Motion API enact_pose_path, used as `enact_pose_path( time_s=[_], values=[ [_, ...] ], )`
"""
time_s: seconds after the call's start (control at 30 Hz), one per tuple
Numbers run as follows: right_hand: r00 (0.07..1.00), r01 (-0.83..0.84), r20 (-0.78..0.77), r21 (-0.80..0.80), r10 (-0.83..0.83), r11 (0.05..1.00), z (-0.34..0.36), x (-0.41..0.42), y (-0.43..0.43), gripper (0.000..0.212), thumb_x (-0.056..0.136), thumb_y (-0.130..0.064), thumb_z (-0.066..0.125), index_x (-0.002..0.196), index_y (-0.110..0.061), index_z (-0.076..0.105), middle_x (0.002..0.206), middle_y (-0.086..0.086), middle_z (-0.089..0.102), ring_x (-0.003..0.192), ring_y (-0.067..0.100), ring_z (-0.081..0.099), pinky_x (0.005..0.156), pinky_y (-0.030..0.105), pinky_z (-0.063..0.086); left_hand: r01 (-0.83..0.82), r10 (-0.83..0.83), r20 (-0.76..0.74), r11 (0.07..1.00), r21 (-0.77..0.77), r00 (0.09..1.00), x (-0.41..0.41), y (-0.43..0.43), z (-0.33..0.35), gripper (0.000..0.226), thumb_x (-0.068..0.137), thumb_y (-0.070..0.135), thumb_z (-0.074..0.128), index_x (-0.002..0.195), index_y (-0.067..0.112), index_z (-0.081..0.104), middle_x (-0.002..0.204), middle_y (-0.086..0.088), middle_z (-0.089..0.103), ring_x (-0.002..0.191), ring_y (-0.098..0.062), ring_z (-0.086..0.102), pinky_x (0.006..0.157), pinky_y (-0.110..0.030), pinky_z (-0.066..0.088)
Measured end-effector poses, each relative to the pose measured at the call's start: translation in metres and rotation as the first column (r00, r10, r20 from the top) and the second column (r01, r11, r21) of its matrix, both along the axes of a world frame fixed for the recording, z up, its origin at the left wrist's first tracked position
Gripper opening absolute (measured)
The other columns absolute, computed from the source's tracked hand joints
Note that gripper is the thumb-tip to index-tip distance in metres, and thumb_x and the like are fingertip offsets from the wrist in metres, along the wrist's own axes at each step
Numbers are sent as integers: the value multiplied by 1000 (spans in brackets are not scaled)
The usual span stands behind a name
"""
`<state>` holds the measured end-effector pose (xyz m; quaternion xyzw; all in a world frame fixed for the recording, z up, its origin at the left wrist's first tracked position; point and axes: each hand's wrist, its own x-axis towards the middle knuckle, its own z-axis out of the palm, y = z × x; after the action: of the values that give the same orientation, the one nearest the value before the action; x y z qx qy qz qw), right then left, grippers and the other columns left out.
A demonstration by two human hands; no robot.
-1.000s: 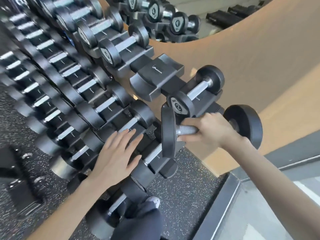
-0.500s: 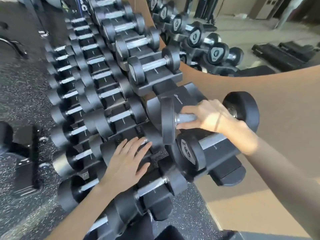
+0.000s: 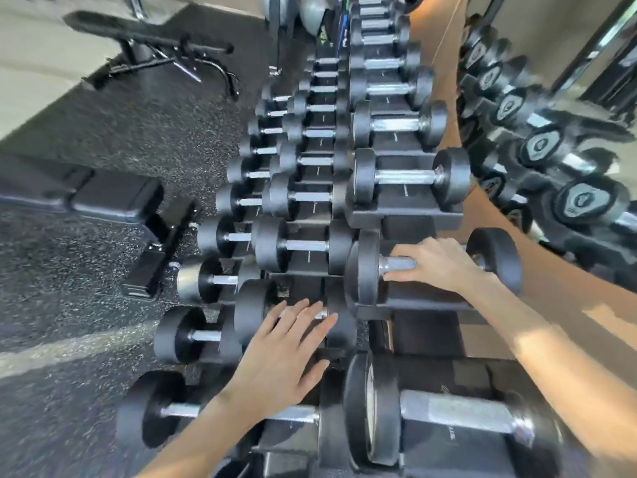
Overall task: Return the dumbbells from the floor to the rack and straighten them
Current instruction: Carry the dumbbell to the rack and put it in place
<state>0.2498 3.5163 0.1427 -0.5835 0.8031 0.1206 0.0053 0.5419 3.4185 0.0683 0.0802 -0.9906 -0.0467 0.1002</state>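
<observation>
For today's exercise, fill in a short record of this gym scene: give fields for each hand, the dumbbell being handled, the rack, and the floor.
right hand: wrapped around the handle of the held dumbbell
held dumbbell: on the rack's top row, level in its cradle
left hand: open, flat on a middle-row dumbbell
rack: tiered, rows of black dumbbells
floor: dark speckled rubber; a bench stands on it

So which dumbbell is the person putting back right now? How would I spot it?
Find the long black dumbbell rack running away beside the mirrored wall, and follow its top row, nearest the mirror. The one is the dumbbell third from the near end. It's the only one with the right hand wrapped around its silver handle; the left hand rests flat on a lower row.
</observation>
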Motion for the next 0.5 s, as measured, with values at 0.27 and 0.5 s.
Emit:
enact_pose_path(
  time_s=[0.27,0.5],
  values=[
    [993,16,115,0,-16,1000,-27,-34,2,43,83,-68,42,99,-29,52,71,1,55,79,31,63,60,33,38,-64,63,-9,998,-24,998,0,15,-6,56,88,45,43,135,16,47,135,-9,51,126,-28,45,108,-43,25],
    [982,19,187,19,-22,1000,-24,-38,-3,41,82,-70,41,94,-31,50,79,7,64,79,32,60,64,35,40,-114,114,-9,993,-24,993,-1,5,-8,55,87,43,42,134,15,50,134,-10,53,125,-30,48,106,-44,27]
  ],
)
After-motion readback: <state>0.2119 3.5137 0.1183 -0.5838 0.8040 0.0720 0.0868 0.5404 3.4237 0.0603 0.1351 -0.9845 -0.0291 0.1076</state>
